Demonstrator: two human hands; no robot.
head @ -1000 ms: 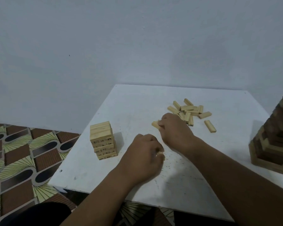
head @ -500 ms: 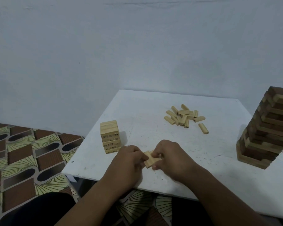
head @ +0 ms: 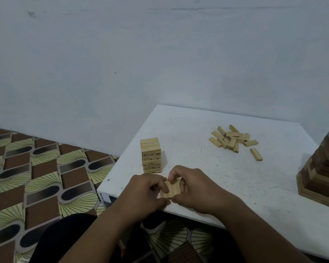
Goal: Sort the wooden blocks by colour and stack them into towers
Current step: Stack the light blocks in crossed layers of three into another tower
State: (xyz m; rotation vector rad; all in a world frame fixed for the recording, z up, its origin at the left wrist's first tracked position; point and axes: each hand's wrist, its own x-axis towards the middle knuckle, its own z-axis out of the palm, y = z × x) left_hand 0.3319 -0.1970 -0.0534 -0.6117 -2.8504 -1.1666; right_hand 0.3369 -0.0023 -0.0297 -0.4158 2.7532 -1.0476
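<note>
A few pale wooden blocks (head: 171, 189) lie side by side as a flat set between my two hands, near the front edge of the white table (head: 198, 168). My left hand (head: 144, 194) pinches their left side and my right hand (head: 196, 188) grips their right side and top. Just behind my hands stands a short tower of pale numbered blocks (head: 151, 155). A loose pile of pale blocks (head: 231, 139) lies farther back on the table, with a single block (head: 256, 154) apart to its right.
A tall twisted tower of dark and pale blocks (head: 323, 168) stands at the table's right edge, partly cut off by the frame. A patterned floor mat (head: 36, 177) lies left of the table. A plain wall rises behind.
My right hand brought a block from near the pile back to the front edge. Both hands came together and now hold the blocks side by side as a flat set.
</note>
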